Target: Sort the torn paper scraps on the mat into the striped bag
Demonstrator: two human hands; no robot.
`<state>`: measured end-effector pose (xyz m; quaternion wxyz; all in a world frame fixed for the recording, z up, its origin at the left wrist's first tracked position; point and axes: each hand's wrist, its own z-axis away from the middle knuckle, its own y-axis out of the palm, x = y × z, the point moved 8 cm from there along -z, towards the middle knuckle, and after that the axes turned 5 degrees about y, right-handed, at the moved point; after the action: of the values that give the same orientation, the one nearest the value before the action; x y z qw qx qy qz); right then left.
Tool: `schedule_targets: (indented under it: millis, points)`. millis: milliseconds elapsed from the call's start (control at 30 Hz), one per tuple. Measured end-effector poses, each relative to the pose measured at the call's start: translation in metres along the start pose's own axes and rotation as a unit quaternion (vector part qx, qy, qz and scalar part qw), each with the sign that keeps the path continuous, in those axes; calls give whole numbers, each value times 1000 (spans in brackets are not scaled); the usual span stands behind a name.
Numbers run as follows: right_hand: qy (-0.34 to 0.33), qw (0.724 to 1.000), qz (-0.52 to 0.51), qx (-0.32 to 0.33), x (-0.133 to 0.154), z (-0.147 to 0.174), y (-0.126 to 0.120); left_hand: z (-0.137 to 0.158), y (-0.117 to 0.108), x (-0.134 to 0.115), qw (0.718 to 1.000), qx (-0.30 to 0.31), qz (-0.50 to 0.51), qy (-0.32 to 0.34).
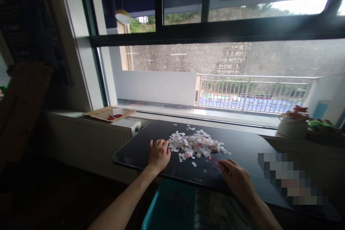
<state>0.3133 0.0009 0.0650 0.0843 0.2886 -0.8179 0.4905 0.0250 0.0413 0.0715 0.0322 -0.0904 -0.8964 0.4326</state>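
Observation:
A heap of small white paper scraps [198,143], some tinged pink, lies on a dark tabletop [239,143]. At the heap's left edge, my left hand [159,154] rests with its fingers bent and slightly apart, fingertips by the scraps, and I see nothing held in it. My right hand [235,172] is at the heap's lower right, thumb and fingers pinched together. From that pinch a thin, pinkish see-through piece [214,161] reaches toward the scraps; its exact kind is unclear. A few loose scraps [194,164] lie between my hands.
Beneath the table's near edge stands a teal bin or basket [151,208]. Red-handled scissors [114,116] lie on brown card [101,114] on the sill at left. A pale pot [292,126] stands at the right, and a blurred-out patch [289,179] covers something on the table.

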Motion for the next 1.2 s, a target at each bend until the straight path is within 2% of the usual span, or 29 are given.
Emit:
schedule_targets:
  millis: [167, 433, 567, 733, 967, 1133, 1200]
  points:
    - [-15, 999, -27, 26, 11, 3, 0, 0, -4, -3, 1000, -8, -1, 2]
    - [-16, 999, 36, 9, 20, 14, -1, 0, -3, -3, 1000, 5, 1, -8]
    - [-24, 999, 18, 16, 29, 22, 3, -1, -1, -2, 1000, 12, -3, -14]
    - [-10, 1000, 25, -3, 26, 13, 0, -1, 0, -1, 1000, 15, -2, -18]
    - [-52, 998, -10, 45, 51, 14, 11, 0, 0, -1, 1000, 17, 1, -22]
    - [-14, 999, 26, -26, 32, 31, -5, -1, 2, 1, 999, 18, -8, -29]
    - [-4, 999, 38, -34, 23, 37, -10, -2, 3, 1, 999, 18, -6, -29]
